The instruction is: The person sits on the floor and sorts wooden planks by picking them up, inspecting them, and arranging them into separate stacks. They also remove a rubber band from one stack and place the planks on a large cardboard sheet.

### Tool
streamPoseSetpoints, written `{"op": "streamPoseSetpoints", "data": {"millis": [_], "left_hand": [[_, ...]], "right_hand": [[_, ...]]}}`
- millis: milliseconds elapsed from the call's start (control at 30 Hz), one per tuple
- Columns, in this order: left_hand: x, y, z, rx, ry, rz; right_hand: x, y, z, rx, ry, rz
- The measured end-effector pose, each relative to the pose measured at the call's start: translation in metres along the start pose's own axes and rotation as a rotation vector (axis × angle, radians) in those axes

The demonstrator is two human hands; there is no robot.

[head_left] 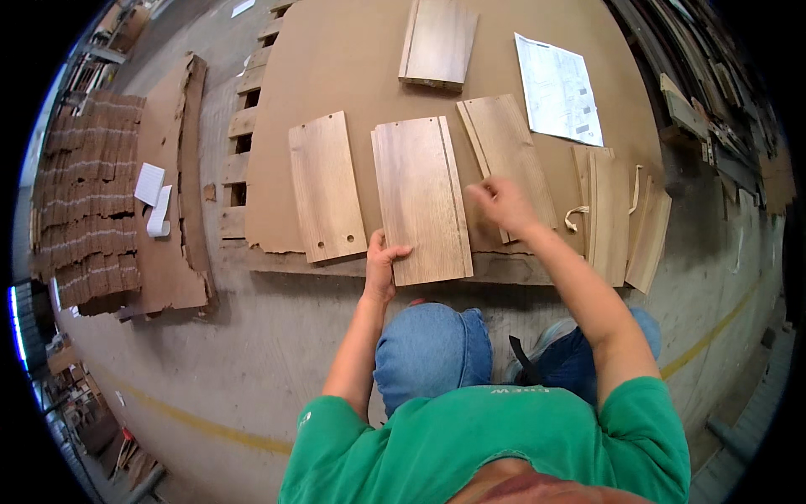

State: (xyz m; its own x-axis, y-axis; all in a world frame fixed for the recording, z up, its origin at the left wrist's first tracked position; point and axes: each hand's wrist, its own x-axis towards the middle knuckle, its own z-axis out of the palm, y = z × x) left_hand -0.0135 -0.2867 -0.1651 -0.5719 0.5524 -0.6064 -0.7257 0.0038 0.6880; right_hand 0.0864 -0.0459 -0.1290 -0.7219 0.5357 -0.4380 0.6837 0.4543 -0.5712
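Note:
My left hand (380,262) grips the lower left edge of a grooved wooden panel (420,193), thumb on its face and fingers underneath. The panel's near end juts past the cardboard edge toward my knees. My right hand (504,206) is by the panel's right side, over the gap to another grooved panel (514,151). Its fingers are curled together and slightly blurred; whatever they may hold is hidden. On the left lies a panel with small holes (327,189) near its ends.
A cardboard sheet (336,67) covers a wooden pallet (242,124). More panels (439,42) lie at the far side, beside a printed sheet (558,88). Narrow boards (606,206) and pale cords (575,220) are at right. Stacked cardboard (92,202) stands on the left.

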Motion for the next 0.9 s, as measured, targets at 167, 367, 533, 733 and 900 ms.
{"op": "streamPoseSetpoints", "data": {"millis": [167,367,533,733,900], "left_hand": [[0.002,-0.002,-0.003,0.034,-0.006,0.038],[0.0,0.001,-0.002,0.35,0.087,0.158],[-0.005,0.016,-0.009,1.326,0.31,0.499],[0.001,0.043,0.046,1.092,-0.004,0.612],[0.047,0.02,0.126,0.772,-0.488,-0.084]], "right_hand": [[0.004,0.048,-0.024,-0.409,0.267,0.169],[-0.012,0.05,-0.006,-0.432,0.164,0.269],[-0.009,0.057,-0.01,-0.313,0.229,0.234],[-0.008,0.06,-0.022,-0.335,0.185,0.245],[-0.007,0.057,-0.019,-0.345,0.195,0.246]]}}
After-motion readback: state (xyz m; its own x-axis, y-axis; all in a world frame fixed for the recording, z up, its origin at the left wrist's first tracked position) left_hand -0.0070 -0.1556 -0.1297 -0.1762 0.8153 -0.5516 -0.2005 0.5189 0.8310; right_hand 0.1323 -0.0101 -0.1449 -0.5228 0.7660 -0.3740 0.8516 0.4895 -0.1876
